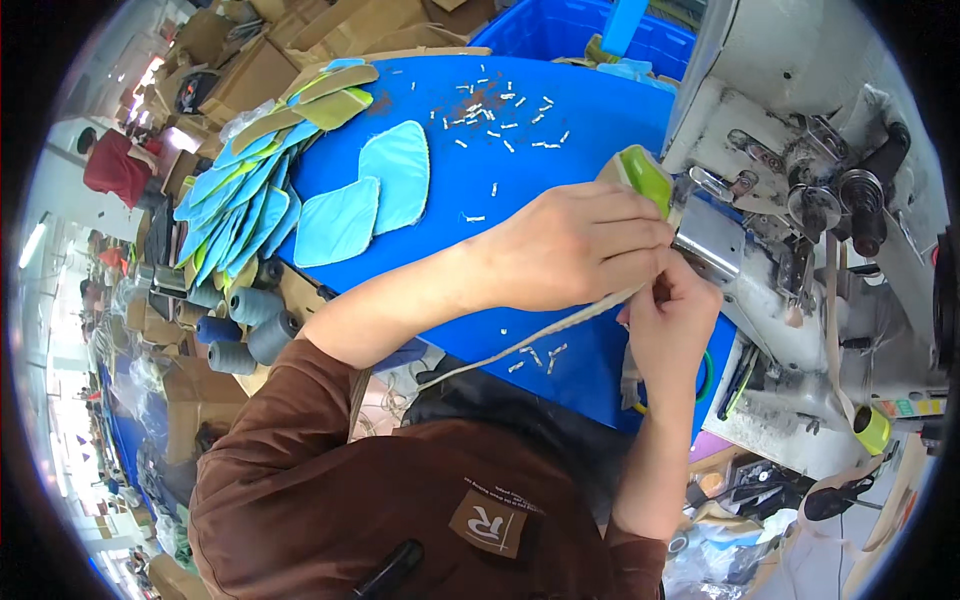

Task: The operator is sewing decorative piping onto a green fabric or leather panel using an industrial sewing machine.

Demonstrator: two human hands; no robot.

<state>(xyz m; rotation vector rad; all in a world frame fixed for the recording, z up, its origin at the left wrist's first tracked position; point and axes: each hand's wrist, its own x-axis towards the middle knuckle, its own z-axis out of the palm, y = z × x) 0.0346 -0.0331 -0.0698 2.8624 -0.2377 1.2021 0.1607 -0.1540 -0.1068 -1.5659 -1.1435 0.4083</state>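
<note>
My left hand [585,245] is closed, palm down, over a green padded fabric piece [648,182] with a pale edge, right by the metal plate of a sewing machine [800,200]. Just below it, my right hand [675,315] pinches at the end of a beige tape [545,332]. The tape trails down-left across the blue table toward my lap. Both hands nearly touch, and the fingers hide most of the piece's lower part.
On the blue table [470,240] lie two light-blue padded pieces [395,180], a heap of similar pieces [250,200] and scattered tape scraps [490,110]. Thread cones [255,305] stand at left. A blue crate [550,30] is behind; another person [115,165] is far left.
</note>
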